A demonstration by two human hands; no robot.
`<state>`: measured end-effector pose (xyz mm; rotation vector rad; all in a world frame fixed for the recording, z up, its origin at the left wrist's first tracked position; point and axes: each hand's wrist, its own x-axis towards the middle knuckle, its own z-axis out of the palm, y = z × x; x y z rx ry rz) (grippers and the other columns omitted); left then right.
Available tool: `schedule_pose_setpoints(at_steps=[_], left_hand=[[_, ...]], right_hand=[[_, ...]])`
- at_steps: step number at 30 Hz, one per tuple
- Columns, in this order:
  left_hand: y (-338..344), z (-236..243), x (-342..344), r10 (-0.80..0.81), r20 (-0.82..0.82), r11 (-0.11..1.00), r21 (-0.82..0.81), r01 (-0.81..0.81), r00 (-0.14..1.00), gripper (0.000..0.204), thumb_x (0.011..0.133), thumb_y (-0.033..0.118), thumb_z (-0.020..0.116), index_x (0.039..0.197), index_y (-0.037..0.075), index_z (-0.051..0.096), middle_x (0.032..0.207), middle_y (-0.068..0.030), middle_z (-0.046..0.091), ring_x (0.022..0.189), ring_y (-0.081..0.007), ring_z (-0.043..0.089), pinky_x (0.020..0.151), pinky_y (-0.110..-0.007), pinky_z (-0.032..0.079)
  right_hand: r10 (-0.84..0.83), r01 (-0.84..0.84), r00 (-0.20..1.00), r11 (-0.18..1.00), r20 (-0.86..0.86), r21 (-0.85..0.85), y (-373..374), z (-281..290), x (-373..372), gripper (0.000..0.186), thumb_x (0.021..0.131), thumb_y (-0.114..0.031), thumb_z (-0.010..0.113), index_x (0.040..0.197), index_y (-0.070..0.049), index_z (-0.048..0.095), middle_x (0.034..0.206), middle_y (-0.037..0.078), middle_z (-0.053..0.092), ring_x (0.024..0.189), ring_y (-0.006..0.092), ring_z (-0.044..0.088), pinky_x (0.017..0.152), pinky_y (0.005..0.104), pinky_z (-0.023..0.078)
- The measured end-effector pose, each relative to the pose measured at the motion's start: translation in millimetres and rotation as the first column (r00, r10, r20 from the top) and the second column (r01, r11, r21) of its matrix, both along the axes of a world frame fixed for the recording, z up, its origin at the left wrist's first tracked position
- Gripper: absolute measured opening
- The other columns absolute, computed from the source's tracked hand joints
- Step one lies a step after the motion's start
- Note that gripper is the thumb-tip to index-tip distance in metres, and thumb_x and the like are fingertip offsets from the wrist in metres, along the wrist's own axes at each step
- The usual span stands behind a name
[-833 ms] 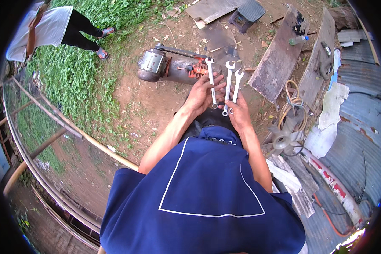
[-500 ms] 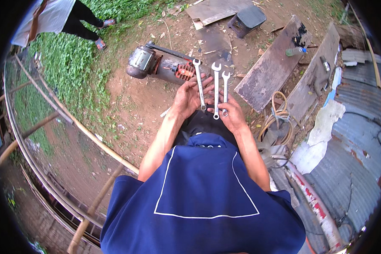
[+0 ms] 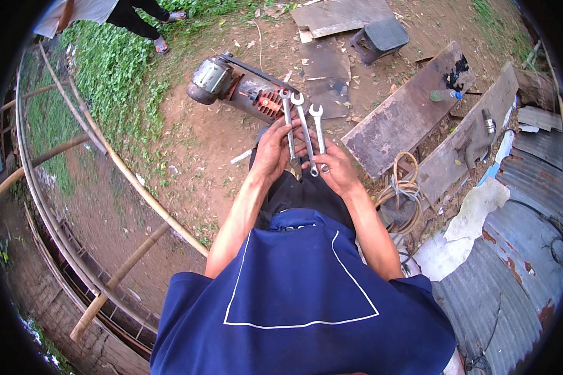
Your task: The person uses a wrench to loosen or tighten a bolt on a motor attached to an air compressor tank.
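Both hands on wrenches, three in total

My left hand (image 3: 271,150) is pinched on a slim silver metal combination wrench (image 3: 291,144), thumb across the shaft. My right hand (image 3: 338,167) grips two more near their lower ends: a long silver metal wrench (image 3: 305,134), which leans across the gap between my hands, and a shorter silver metal wrench (image 3: 319,132) just right of it. Hands close together, palms turned up; can't tell if the fingertips touch. All three wrenches: fork ends pointing away from me, ring ends toward me, held above my lap in black trousers (image 3: 278,194).

Ahead and left of the hands, on bare brown soil (image 3: 194,156): an air compressor with a grey rounded motor, dark cylindrical tank and red-orange finned pump (image 3: 238,87). Wrench heads overlap the pump in view.

Well ahead and right: a dark grey plastic stool (image 3: 380,39). Right of the hands: a worn reddish-brown wooden board (image 3: 406,119), a clear bottle with a blue cap (image 3: 444,95) by its edge, a second greyish board (image 3: 441,172) farther right. Nearer on that side: a coiled tan hose (image 3: 408,187). Far ahead, left: another person in dark trousers (image 3: 131,20), standing by green plants (image 3: 109,62).
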<state>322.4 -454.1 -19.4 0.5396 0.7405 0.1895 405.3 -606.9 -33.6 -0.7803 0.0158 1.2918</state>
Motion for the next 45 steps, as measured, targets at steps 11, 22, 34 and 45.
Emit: schedule_pose_setpoints(at_steps=[11,22,34,45], left_hand=[[-57.9,-101.0,68.0,-0.149,-0.256,0.97,0.15,0.191,0.955,0.022,0.102,0.017,0.048,0.115,0.0,0.054,0.082,-0.0027,0.055,0.07,-0.0154,0.061,0.064,-0.029,0.053],[-112.1,-220.1,53.5,-0.403,-0.467,0.853,0.121,0.508,0.787,0.035,0.103,0.033,0.046,0.115,0.003,0.062,0.089,-0.0041,0.059,0.084,-0.013,0.052,0.072,-0.031,0.046],[-112.2,-299.4,-3.0,-0.684,-0.621,0.598,-0.177,0.782,0.383,0.057,0.099,0.049,0.049,0.134,0.004,0.05,0.126,-0.007,0.062,0.112,-0.0189,0.058,0.094,-0.037,0.043],[-108.1,-335.3,-22.7,-0.601,-0.693,0.563,-0.014,0.826,0.398,0.04,0.101,0.039,0.051,0.118,0.003,0.058,0.108,-0.0067,0.069,0.094,-0.0163,0.063,0.079,-0.03,0.048]], right_hand=[[-0.164,0.354,0.901,0.813,0.401,-0.463,-25.7,-88.5,0.6,0.022,0.098,-0.008,0.056,0.119,-0.003,0.062,0.104,0.005,0.066,0.092,0.0093,0.06,0.078,0.0263,0.049],[-0.03,0.357,0.902,0.617,0.432,-0.702,-63.2,-213.4,-29.5,0.023,0.1,-0.014,0.055,0.119,-0.002,0.06,0.096,0.008,0.067,0.084,0.0151,0.063,0.073,0.0315,0.052],[0.142,0.461,0.876,0.029,0.46,-0.887,-127.8,-433.4,13.0,0.033,0.096,-0.018,0.057,0.123,0.001,0.054,0.1,0.023,0.066,0.082,0.0328,0.067,0.074,0.042,0.052],[-0.106,0.386,0.923,0.266,0.371,-0.883,-170.3,-479.6,73.7,0.037,0.097,-0.017,0.059,0.13,-0.001,0.053,0.093,0.01,0.065,0.057,0.0134,0.058,0.045,0.0296,0.046]])
